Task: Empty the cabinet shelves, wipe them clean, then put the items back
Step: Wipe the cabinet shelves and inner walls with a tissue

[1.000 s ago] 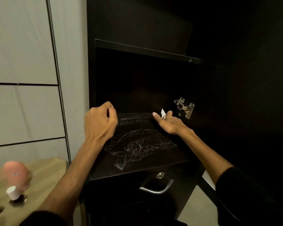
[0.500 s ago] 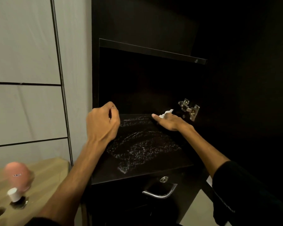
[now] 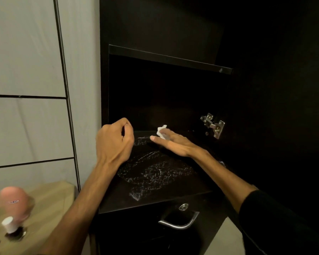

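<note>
My right hand (image 3: 173, 143) lies flat with straight fingers, pressing a small white wad of tissue (image 3: 161, 132) down on the dark shelf (image 3: 182, 188). The wad is crumpled and soft-looking, and it peeks out from under my fingers near the back of the shelf. My left hand (image 3: 114, 142) is curled into a loose fist by the shelf's left edge — I cannot tell if it holds anything.

The shelf is a flat, smooth black board inside a black cabinet (image 3: 155, 24). A wet patch (image 3: 155, 173) glitters on it in speckled streaks, just in front of my right hand. Another thin shelf edge (image 3: 169, 58) runs across above.

A shiny metal hinge (image 3: 213, 125) sits on the right wall, near the tissue. Below the shelf there is a drawer with a curved silver handle (image 3: 179, 222) and a round lock (image 3: 183, 207).

Down at the left is a pale wooden table (image 3: 50, 203) — on it stands a blurry pink round bottle (image 3: 14, 201) with a white cap.
</note>
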